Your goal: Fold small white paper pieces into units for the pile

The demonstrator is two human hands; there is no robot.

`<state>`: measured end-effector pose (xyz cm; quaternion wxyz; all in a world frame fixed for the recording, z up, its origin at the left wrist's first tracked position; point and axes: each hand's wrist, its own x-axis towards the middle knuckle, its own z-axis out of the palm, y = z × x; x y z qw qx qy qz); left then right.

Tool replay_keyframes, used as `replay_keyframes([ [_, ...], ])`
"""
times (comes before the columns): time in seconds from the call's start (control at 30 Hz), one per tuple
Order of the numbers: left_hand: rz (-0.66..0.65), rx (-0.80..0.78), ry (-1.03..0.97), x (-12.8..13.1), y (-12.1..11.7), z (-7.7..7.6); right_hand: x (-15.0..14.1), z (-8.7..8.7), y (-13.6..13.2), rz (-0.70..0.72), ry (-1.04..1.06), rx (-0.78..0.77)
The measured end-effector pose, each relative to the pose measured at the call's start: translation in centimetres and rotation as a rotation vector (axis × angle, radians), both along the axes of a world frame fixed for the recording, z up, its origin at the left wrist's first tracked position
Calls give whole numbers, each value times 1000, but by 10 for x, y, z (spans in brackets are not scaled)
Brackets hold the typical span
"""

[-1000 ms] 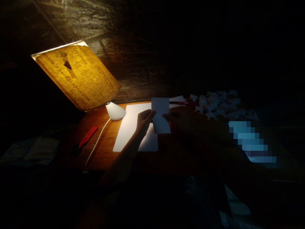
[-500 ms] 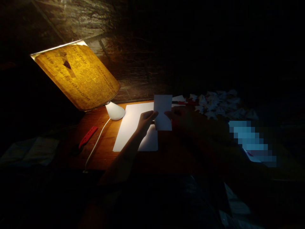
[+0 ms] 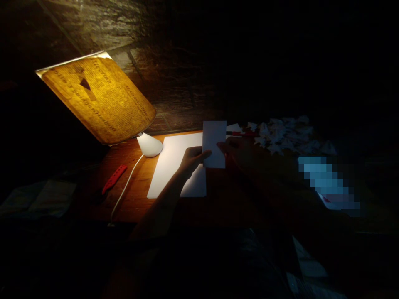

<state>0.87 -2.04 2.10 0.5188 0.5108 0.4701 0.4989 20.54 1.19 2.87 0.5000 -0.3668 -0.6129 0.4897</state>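
A white paper slip (image 3: 214, 144) is being held over the far right corner of a larger white sheet (image 3: 171, 166) on the desk (image 3: 134, 203), the left grip (image 3: 193, 161) and shadowed right grip (image 3: 237, 154) each grasping a side edge, with crumpled paper scraps (image 3: 283, 135) lying farther right.

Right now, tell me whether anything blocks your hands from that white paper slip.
Nothing visible does: the left hand and the right hand both touch the white paper slip, and the larger white sheet lies beneath them.
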Motion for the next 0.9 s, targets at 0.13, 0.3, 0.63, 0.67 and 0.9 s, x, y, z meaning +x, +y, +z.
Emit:
replay_keyframes([
  [0.13,-13,-4,10,2,-2,4,1,3,-1,23,5,4],
  [0.3,22,-1,-43,0,0,5,-1,7,-2,73,26,-127],
  [0.63,98,16,-213,-2,8,4,1,8,-8,240,53,-159],
  [0.67,104,13,-226,-3,8,4,2,7,-7,256,60,-157],
  [0.9,118,-3,-249,-3,11,2,2,4,-7,302,74,-171],
])
